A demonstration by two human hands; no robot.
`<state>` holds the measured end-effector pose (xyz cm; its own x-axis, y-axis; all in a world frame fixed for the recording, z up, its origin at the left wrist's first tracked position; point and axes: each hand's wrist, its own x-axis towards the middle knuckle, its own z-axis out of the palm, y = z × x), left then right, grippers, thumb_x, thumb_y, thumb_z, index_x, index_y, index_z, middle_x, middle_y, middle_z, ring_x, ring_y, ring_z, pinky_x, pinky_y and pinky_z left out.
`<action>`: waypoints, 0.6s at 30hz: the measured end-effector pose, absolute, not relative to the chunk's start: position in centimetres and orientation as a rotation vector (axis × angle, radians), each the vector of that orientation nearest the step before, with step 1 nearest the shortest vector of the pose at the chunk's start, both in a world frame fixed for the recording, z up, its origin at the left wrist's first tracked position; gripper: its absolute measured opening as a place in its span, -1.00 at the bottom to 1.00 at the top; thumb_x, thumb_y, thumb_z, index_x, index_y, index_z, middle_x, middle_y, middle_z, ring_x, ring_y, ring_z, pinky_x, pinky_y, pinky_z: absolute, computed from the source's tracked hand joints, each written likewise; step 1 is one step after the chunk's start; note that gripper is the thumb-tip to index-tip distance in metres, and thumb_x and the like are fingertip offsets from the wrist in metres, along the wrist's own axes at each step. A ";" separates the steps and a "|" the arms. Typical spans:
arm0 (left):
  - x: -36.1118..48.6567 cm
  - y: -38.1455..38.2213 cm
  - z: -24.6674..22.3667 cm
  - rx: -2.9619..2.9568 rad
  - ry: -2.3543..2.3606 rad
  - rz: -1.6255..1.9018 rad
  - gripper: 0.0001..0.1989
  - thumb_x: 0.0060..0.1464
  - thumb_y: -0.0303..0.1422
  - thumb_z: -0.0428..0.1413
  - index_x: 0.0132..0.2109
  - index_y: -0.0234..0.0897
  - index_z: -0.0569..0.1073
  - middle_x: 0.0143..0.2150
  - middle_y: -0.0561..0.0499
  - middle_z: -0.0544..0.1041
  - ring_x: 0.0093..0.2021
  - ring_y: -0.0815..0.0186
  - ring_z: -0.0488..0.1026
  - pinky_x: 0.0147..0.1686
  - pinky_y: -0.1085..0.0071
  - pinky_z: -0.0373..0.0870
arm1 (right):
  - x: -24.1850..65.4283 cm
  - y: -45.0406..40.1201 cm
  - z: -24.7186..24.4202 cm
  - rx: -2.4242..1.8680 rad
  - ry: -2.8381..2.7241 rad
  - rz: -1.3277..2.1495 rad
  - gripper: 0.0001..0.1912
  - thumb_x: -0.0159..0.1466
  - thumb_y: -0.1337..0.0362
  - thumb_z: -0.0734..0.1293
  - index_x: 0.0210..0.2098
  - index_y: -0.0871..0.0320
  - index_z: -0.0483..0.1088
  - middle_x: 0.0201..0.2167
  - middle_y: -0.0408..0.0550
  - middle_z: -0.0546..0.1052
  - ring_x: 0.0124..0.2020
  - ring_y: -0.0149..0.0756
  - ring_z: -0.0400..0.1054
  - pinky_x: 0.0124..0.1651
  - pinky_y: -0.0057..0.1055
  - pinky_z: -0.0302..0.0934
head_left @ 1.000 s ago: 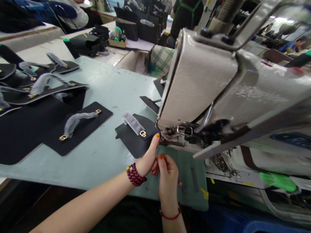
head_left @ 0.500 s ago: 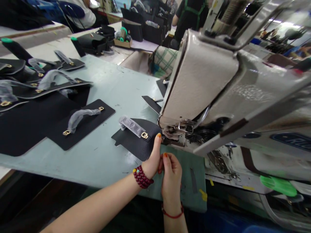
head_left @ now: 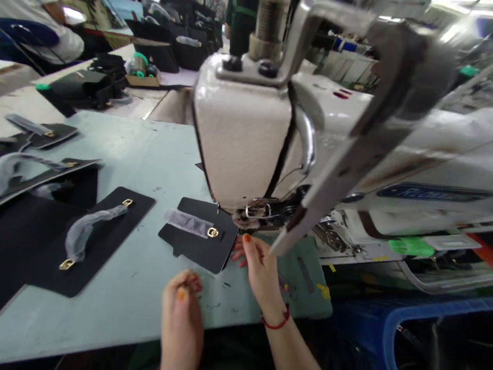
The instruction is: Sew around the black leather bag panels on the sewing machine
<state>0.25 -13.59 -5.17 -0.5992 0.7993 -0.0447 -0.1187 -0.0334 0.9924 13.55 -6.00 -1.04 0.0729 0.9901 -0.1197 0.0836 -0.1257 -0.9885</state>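
Leather panel [head_left: 192, 252] lies flat on the counter [head_left: 134, 154], just in front of the sewing machine head [head_left: 239, 133], its top corner near the presser foot [head_left: 246, 218], within the machine's reach. A gold buckle [head_left: 212, 233] and grey-wrapped strap [head_left: 187, 223] sit on top. The hands are apart, gripping nothing: right hand [head_left: 262, 272] just beside the panel's edge, left hand [head_left: 181, 318] lower, off it.
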 end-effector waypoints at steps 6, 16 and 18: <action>-10.5 -5.8 -4.8 2.000 1.531 0.925 -0.59 0.29 -0.14 0.03 0.18 -0.20 0.40 0.28 -0.18 0.38 0.27 0.00 0.31 0.29 0.06 0.20 | 11.1 -4.6 -1.2 -1.352 -1.246 1.080 -0.52 0.41 0.08 0.16 -0.58 0.15 0.03 -0.62 -0.25 0.05 -0.55 -0.49 -0.06 -0.48 -0.47 -0.16; -7.3 2.2 1.8 2.625 1.017 0.612 -0.34 0.19 0.16 -0.03 0.14 -0.25 0.49 0.01 -0.22 0.55 -0.01 -0.03 0.50 0.00 0.10 0.46 | 13.2 -4.1 -1.0 -1.342 -1.279 1.345 -0.54 0.35 0.00 0.20 -0.56 0.18 0.18 -0.60 -0.19 0.15 -0.53 -0.45 0.04 -0.50 -0.51 -0.07; -6.9 1.0 2.3 2.640 1.123 0.601 -0.36 0.22 0.13 -0.04 0.17 -0.26 0.48 -0.04 -0.20 0.55 -0.09 0.01 0.50 -0.07 0.11 0.46 | 13.8 -4.0 -0.7 -1.352 -1.297 1.355 -0.54 0.34 0.01 0.21 -0.55 0.18 0.18 -0.59 -0.20 0.12 -0.52 -0.46 0.00 -0.48 -0.50 -0.10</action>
<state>-6.95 0.99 2.27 0.6265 0.7254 0.2852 0.6396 -0.6875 0.3439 13.84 -4.01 -0.71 -0.1029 0.9817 -0.1603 0.1171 -0.1481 -0.9820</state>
